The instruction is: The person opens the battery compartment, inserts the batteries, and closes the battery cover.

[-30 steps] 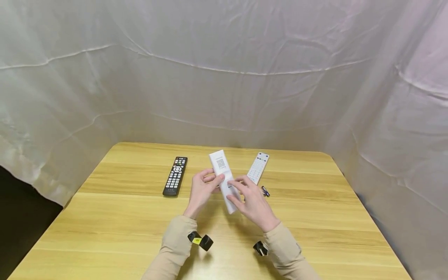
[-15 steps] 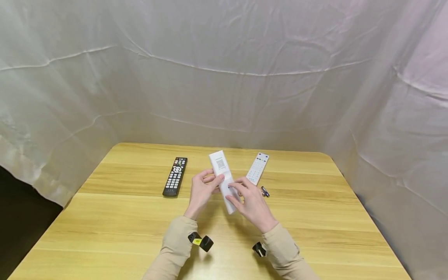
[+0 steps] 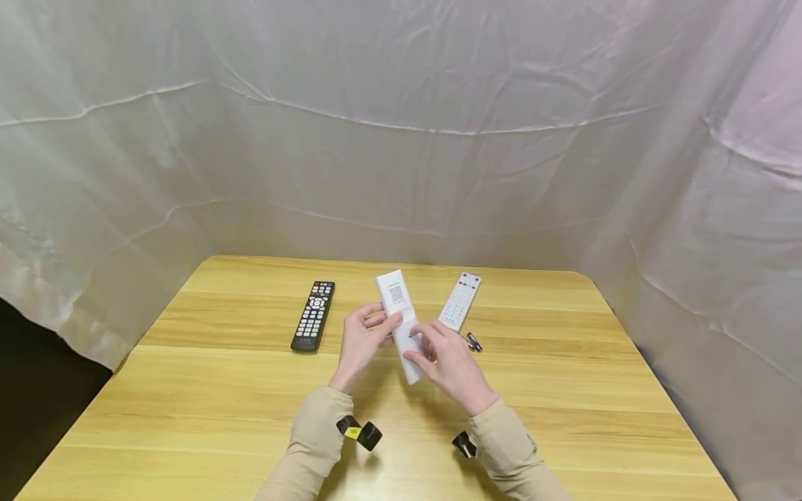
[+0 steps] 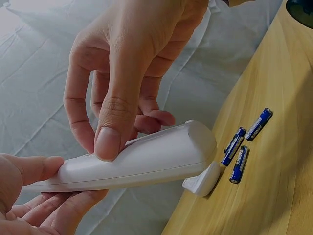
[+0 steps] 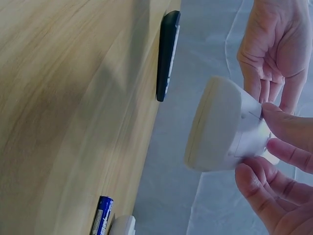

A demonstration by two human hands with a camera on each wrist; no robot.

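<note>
A white remote control [image 3: 395, 287] is held in the air, back side up, with a printed code square near its far end. My left hand [image 3: 363, 339] grips it about the middle, thumb on top and fingers beneath. On its nearer half, my right hand [image 3: 456, 363] pinches the remote with bent fingers and thumb over the back. In the left wrist view, the right thumb presses the edge of the white remote [image 4: 151, 161]. Thin seam lines show on the casing of the remote [image 5: 222, 129] in the right wrist view.
A black remote [image 3: 314, 315] lies to the left on the wooden table [image 3: 207, 410]. Another white remote [image 3: 461, 301] lies buttons up to the right. Several blue batteries [image 4: 239, 164] lie beside it. Pale curtains [image 3: 401, 174] hang around the table.
The fingers of my right hand have bent slightly more over the remote's back. The held remote has shifted only a little, and my left hand keeps its grip.
</note>
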